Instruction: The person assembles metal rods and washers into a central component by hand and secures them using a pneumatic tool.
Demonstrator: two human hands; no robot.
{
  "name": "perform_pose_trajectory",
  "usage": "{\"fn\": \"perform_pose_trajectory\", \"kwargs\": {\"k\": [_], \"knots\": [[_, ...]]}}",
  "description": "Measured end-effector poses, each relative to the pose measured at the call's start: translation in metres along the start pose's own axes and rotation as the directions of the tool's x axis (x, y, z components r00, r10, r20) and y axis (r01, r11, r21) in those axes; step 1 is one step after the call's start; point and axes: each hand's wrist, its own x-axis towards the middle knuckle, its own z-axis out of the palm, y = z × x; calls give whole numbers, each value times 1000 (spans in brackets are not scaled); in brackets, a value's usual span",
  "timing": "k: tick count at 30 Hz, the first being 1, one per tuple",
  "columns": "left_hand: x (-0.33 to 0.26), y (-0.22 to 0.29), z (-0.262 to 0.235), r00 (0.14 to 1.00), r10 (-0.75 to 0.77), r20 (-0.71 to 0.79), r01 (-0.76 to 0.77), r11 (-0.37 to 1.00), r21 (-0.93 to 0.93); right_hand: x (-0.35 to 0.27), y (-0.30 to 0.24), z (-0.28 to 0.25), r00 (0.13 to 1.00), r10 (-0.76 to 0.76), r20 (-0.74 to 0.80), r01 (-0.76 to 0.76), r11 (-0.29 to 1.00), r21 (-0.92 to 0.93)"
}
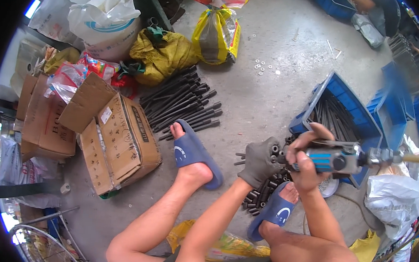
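My right hand [305, 163], bare, is clenched around a pneumatic driver [337, 160], blue and silver, which lies roughly level above my right foot with its long axis left to right, nose toward my left hand and hose fitting out right. My gloved left hand [261, 160] is clenched on a dark bolt [278, 158] at the tool's nose. Beyond lie a blue bin [349, 100] and, further left, a pile of long black bolts [182, 104].

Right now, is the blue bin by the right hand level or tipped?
Tipped. The blue bin leans with its open mouth toward the person, and the dark rods inside slope down toward the right hand.
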Motion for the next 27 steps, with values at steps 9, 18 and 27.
{"fn": "perform_pose_trajectory", "kwargs": {"k": [9, 18, 27], "knots": [[114, -70, -82, 930, 313, 192, -363, 697, 619, -25, -69, -155, 857, -124, -500, 97, 992, -79], [175, -154, -223, 933, -352, 76, -14, 174, 985, -227, -34, -348, 247, 440, -863, -792, 605, 81], [104, -148, -181, 986, 118, 117, -151, 343, 927, -27, -230, -1, 542, 711, 448, 70, 493, -867]]}}
